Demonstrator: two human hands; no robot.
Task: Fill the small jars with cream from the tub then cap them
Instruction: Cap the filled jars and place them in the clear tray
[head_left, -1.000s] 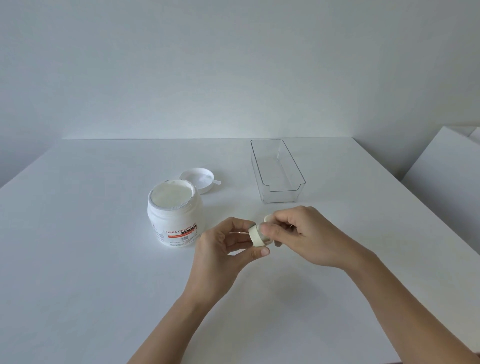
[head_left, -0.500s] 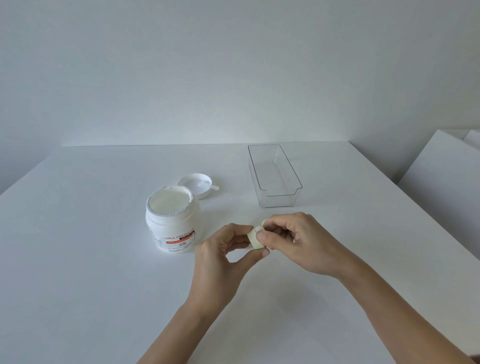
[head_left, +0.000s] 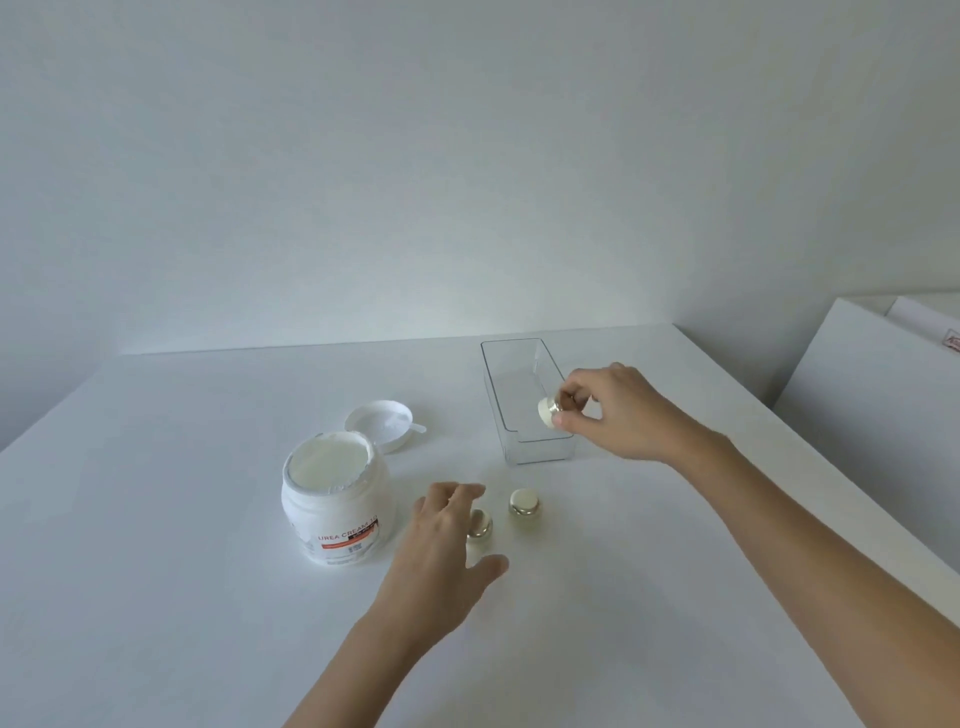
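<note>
Now the right hand (head_left: 621, 410) is up over the near end of the clear bin (head_left: 524, 400), and its fingers (head_left: 576, 387) pinch a small capped jar (head_left: 549, 410). That jar is tipped on its side, with its white cap facing left and its shiny gold band next to the fingers. It is in the air above the bin, not down inside it. The left hand (head_left: 441, 540) is low over the tabletop (head_left: 156, 519), palm down, with its fingers spread and loose and its thumb out to the right. It holds nothing. Right by its fingertips sits a second small jar (head_left: 480, 524), partly hidden by the hand, so I cannot tell if the hand is touching it. Just to the right of that one stands a third small jar (head_left: 524, 504), upright, with a pale cap on top and a gold band below. Both of these jars are on the tabletop between the tub and the bin. The big white tub (head_left: 335, 499) stands to the left of the left hand, open, and full of cream nearly up to its rim. It has an orange and dark label on the front. The tub's white lid (head_left: 379, 423) lies flat behind it, and something small and white sticks out from its right side
</note>
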